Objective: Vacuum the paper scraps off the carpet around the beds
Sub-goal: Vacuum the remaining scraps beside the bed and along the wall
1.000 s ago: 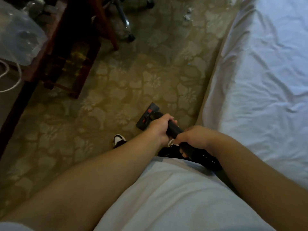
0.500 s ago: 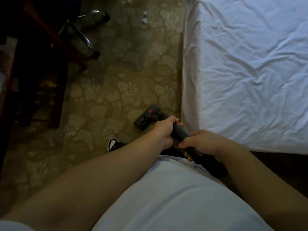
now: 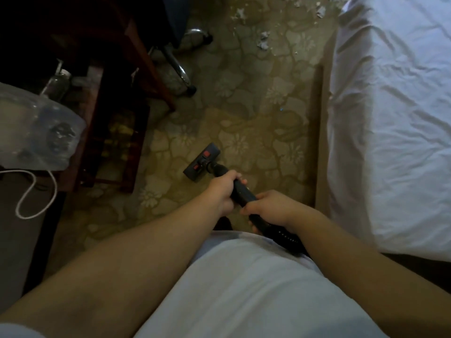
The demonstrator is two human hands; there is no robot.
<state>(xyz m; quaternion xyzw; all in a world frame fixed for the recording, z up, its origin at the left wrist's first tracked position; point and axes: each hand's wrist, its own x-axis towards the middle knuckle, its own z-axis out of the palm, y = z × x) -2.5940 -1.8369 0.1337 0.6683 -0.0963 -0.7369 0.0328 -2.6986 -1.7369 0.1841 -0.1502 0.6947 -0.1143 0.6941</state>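
Beside the bed [image 3: 390, 118], my left hand [image 3: 222, 192] and right hand [image 3: 269, 208] both grip the vacuum wand [image 3: 241, 191]. Its floor head [image 3: 201, 162] rests on the carpet [image 3: 244, 106]; paper scraps [image 3: 264, 41] lie well ahead.

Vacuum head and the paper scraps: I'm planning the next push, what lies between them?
Head view: only bare patterned carpet between the vacuum head and the paper scraps; chair legs stand off left.

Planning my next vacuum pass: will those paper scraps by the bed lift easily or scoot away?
Probably light: the paper scraps are small, torn, crumpled. Likely floppy, so the floor head may shove some ahead before suction catches them.
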